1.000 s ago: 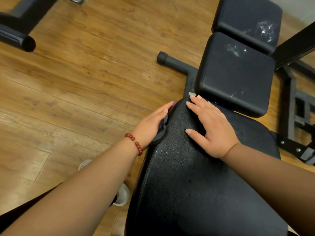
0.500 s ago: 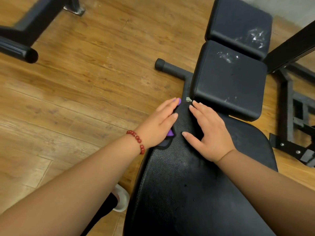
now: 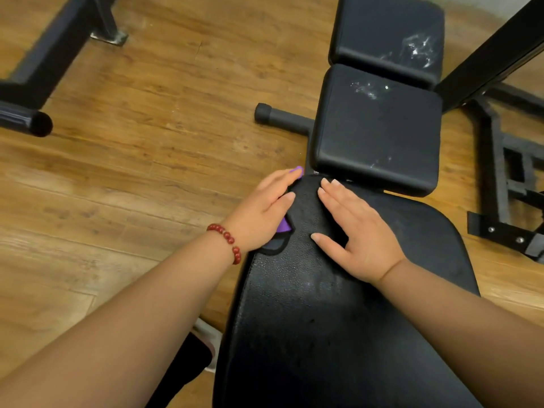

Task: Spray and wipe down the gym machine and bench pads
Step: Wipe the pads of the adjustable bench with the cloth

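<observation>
Wood floor (image 3: 141,178), red bead bracelet (image 3: 227,238), shoe (image 3: 210,337)

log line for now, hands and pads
left hand: presses purple cloth on left edge of long bench pad | right hand: flat on pad | near square pad, far square pad: white spray residue

The white label (image 3: 316,172) on the bench frame (image 3: 290,120) is illegible.
</observation>
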